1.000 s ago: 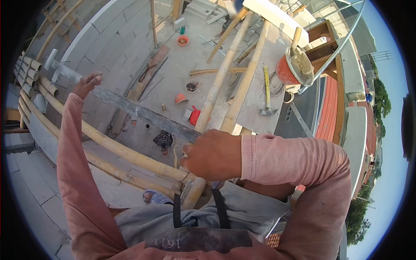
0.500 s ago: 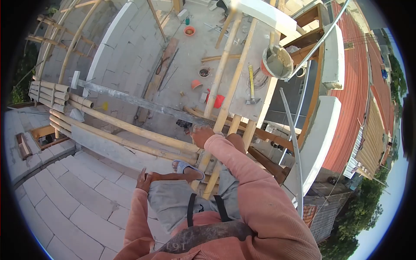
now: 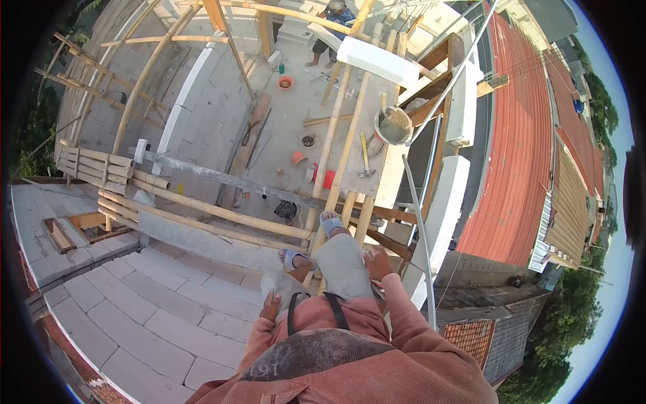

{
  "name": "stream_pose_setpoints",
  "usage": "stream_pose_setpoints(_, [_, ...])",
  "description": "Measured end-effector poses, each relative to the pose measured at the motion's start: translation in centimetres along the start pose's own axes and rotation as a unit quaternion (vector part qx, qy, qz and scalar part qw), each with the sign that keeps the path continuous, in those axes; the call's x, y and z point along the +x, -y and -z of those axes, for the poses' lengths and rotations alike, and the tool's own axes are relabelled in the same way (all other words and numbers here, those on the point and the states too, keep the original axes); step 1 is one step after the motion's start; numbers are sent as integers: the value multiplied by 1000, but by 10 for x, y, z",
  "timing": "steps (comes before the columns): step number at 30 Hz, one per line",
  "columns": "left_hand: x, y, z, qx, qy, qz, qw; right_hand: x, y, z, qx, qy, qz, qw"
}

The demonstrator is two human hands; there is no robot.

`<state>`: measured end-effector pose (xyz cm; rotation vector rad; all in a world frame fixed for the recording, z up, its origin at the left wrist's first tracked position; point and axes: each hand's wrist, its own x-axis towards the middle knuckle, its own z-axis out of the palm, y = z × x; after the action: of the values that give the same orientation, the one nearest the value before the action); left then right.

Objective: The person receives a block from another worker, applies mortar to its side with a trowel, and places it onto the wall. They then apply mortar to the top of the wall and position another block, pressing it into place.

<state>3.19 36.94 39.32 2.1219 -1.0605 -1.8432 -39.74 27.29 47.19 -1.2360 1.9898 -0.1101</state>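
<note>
My left hand (image 3: 271,306) rests by my left thigh, its fingers apart and nothing in them. Beside my bent right knee is my right hand (image 3: 377,261), fingers loosely bent, with nothing visible in its grasp. Grey work shorts (image 3: 342,266) cover my legs. A blue slipper (image 3: 330,223) on my right foot stands on the bamboo poles (image 3: 350,207), and the left slipper (image 3: 296,258) is a little lower and to the left. Ahead on the platform lie a hammer (image 3: 365,156) with a yellow handle and a bucket of grey mortar (image 3: 393,126).
A long beam (image 3: 229,176) and bamboo rails (image 3: 215,207) cross in front of me. Pale block walls (image 3: 441,222) run along the right, beside a red metal roof (image 3: 508,148). Another person (image 3: 338,20) is at the back. Orange bowls (image 3: 285,82) sit on the lower floor.
My right hand has let go of the beam and drawn back beside my knee. My right foot has stepped forward onto the poles. The view has tilted up, showing the other person.
</note>
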Motion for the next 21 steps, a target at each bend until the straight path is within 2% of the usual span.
stream_pose_setpoints(3, [12, 22, 14, -25, 50, -5, 998, -24, -57, -12, -133, 41, 59, 988])
stream_pose_setpoints(4, [18, 31, 19, -16, 60, -16, 998, -36, -43, 11, -155, 101, 37, 982])
stream_pose_setpoints(6, [36, 54, 37, 32, 77, -67, 994, -37, -32, 24, -52, 56, -82, 994])
stream_pose_setpoints(7, [38, 53, 49, 132, 80, -88, 984, -37, -29, 29, 2, 28, -138, 990])
stream_pose_setpoints(9, [44, 42, 71, 329, 80, -125, 933, 10, -115, -27, -93, 25, -48, 994])
stream_pose_setpoints(10, [47, 39, 80, 265, 51, -59, 961, 33, -158, -54, -142, 17, -4, 990])
stream_pose_setpoints(12, [64, 30, 91, 180, -6, 34, 983, 54, -131, -19, -40, -2, -10, 999])
stream_pose_setpoints(13, [76, 25, 94, 166, -23, 54, 984, 64, -99, 16, 11, -14, -13, 1000])
stream_pose_setpoints(14, [89, 19, 94, 156, -36, 68, 985, 69, -64, 54, 27, 20, -73, 997])
stream_pose_setpoints(15, [102, 14, 92, 153, -42, 72, 985, 72, -56, 68, 44, -4, -75, 996])
stream_pose_setpoints(17, [134, -14, 83, 186, -33, 26, 982, 91, -54, 93, 75, -55, -76, 993])
stream_pose_setpoints(18, [153, -39, 79, 241, -18, -48, 969, 128, -131, 46, -8, -14, 27, 1000])
stream_pose_setpoints(20, [189, -95, 71, 349, -13, -200, 915, 130, -115, 92, 25, -29, -31, 999])
stream_pose_setpoints(21, [196, -145, 63, 310, 5, -114, 944, 127, -100, 117, 42, -35, -61, 997])
